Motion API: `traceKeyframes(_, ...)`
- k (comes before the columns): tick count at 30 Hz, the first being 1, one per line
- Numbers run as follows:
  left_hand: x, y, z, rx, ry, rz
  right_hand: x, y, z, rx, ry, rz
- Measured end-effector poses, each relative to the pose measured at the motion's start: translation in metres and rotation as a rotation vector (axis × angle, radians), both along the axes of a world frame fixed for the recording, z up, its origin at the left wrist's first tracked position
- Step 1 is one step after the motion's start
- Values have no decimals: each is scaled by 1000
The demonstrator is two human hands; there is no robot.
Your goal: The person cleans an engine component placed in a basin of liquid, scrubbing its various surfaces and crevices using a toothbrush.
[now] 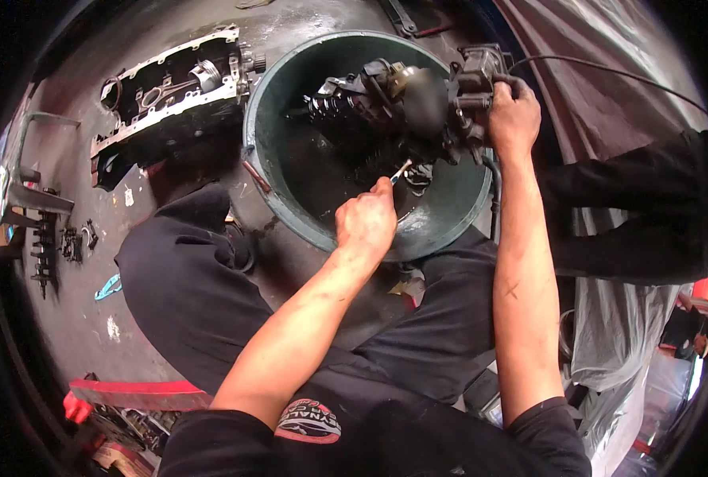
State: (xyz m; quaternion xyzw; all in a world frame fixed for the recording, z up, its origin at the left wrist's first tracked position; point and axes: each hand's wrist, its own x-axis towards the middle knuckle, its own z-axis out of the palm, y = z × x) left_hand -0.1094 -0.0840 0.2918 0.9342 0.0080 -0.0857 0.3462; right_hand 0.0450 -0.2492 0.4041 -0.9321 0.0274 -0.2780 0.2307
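My left hand (367, 216) is closed round a thin tool (401, 170), perhaps a small brush or screwdriver, whose light tip points up at the underside of a dark, greasy metal assembly (378, 99). That assembly hangs over a round green tub (290, 187) with dark liquid inside. My right hand (514, 118) grips the assembly's blocky right end (479, 70) above the tub's right rim, its fingers bent over the metal. Part of the assembly is blurred.
An engine block (167, 95) with a piston lies on the floor left of the tub. Further left are a crankshaft (44, 246) and small parts. A blue item (108, 287) and a red bar (139, 393) lie nearer. Plastic sheeting (600, 71) hangs at the right.
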Motion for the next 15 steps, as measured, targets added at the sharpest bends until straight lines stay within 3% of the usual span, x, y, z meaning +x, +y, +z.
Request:
traceKeyframes(3, 17, -11, -8, 58, -35, 13, 3, 0, -3, 10, -2, 10)
traceKeyframes(6, 41, -24, -23, -80, -95, 56, -5, 7, -1, 28, -36, 8)
traceKeyframes(10, 0, 7, -8, -126, 84, 56, 0, 1, 0, 13, -8, -15)
traceKeyframes(15, 39, -19, -8, -35, -27, 57, -1, 10, -1, 29, -15, -24)
